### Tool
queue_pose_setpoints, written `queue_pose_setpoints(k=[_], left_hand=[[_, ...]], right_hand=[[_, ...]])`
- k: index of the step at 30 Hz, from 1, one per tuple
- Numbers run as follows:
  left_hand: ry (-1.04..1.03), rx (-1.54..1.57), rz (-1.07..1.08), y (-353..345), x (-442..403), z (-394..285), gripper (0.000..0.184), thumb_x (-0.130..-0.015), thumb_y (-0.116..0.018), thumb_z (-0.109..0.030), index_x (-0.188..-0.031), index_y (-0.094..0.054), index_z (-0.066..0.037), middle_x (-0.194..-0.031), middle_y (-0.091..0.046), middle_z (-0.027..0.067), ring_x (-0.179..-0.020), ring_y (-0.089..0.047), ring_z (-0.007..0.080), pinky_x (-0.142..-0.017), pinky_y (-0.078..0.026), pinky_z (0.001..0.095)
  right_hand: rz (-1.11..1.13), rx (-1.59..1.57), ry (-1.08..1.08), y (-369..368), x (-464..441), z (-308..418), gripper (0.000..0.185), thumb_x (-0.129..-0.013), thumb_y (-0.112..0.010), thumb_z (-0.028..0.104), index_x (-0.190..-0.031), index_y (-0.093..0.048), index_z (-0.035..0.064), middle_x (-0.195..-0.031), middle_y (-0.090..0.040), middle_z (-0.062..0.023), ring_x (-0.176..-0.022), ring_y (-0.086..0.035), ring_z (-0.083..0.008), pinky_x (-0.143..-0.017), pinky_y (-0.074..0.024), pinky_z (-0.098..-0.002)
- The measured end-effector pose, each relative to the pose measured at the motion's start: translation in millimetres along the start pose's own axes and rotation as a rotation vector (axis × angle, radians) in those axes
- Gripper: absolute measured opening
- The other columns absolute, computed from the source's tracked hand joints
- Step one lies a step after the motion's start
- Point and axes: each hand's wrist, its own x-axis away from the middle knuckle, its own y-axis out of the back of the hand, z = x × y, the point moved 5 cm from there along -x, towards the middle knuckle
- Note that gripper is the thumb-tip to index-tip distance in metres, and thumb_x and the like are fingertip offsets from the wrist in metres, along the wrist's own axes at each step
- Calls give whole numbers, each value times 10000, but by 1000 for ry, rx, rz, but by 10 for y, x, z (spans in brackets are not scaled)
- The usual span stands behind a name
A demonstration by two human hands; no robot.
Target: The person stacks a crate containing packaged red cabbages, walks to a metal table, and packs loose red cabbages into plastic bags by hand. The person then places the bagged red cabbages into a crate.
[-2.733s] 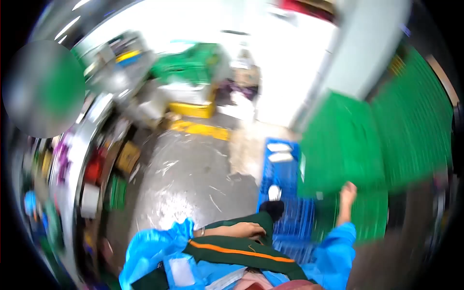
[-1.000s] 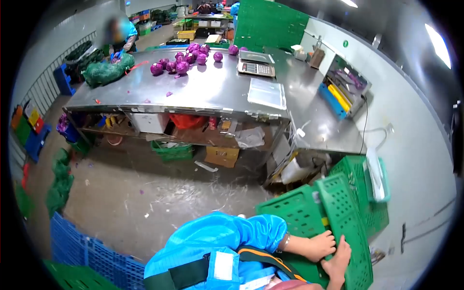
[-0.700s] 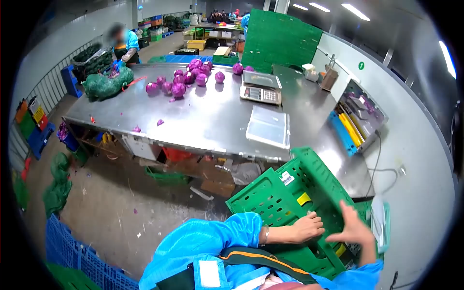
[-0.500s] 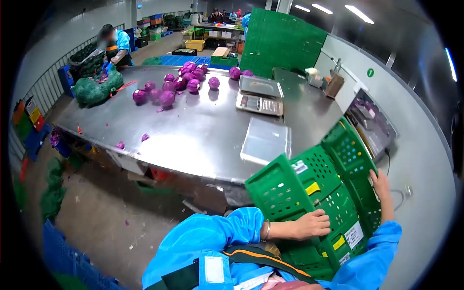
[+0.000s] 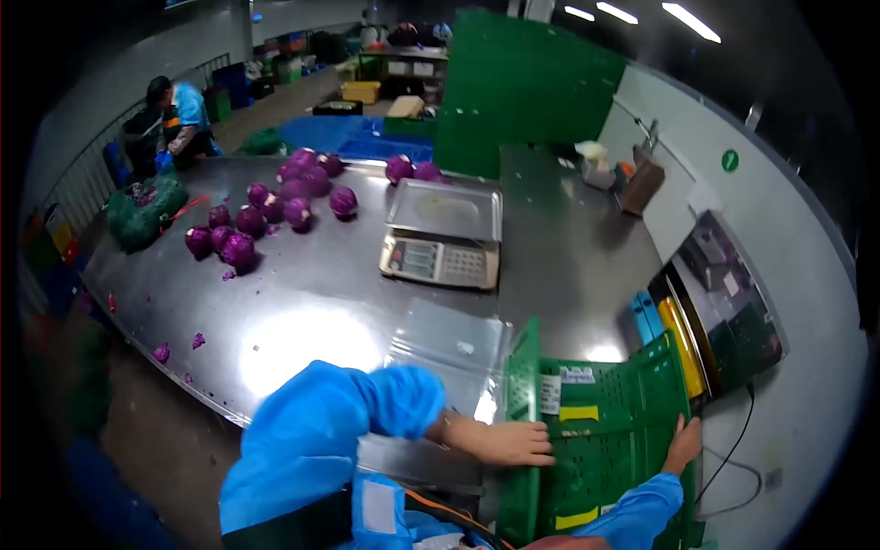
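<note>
A green perforated plastic crate (image 5: 610,440) is tilted in front of me, at the right end of the steel table. My left hand (image 5: 518,445) is closed over its left rim. On the opposite rim, my right hand (image 5: 683,445) has its fingers wrapped round the edge. White labels and yellow strips show on the crate's inside, and its lower part runs out under my sleeve. Just beyond my left hand, clear plastic bags (image 5: 449,344) lie flat on the table, in front of a digital scale (image 5: 440,261).
Several purple cabbages (image 5: 296,214) lie across the steel table (image 5: 202,312), with leaf scraps near its front edge. Green netting (image 5: 147,213) rests at the far left, near a co-worker (image 5: 181,121). A monitor (image 5: 720,293) on the right wall stands close to the crate.
The crate has swung to a more level pose and moved over the table's right end, with both hands still on it. My view has turned and come closer to the scale.
</note>
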Motion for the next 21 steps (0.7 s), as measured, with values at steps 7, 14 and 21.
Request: queue_pose_setpoints(k=[7, 14, 21], left_hand=[[358, 542, 1273, -315, -779, 1017, 465, -858, -470, -428, -962, -639, -8, -845, -642, 200, -831, -622, 324, -734, -495, 432], [-821, 242, 575, -1347, 398, 1356, 538, -659, -652, -470, -1097, -578, -166, -1023, -602, 52, -1129, -475, 284, -987, -253, 594], [-725, 62, 1133, -1205, -78, 1311, 268, -830, -486, -378, -845, -661, -177, -781, -643, 44, -877, -595, 220, -922, -329, 506]], right_hand=[[-306, -270, 433, 689, 176, 765, 459, -717, -582, 188, -1125, -508, -9, -1114, -538, -185, -1067, -481, -344, -982, -324, -442], [512, -855, 799, 424, 2639, 1690, 260, -726, -643, 200, -904, -563, 27, -1087, -510, -180, -1073, -458, -360, -1024, -289, -495], [910, -463, 615, 506, 2107, 1901, 275, -792, -586, 312, -690, -608, 57, -727, -600, -106, -808, -581, -275, -770, -444, -420]])
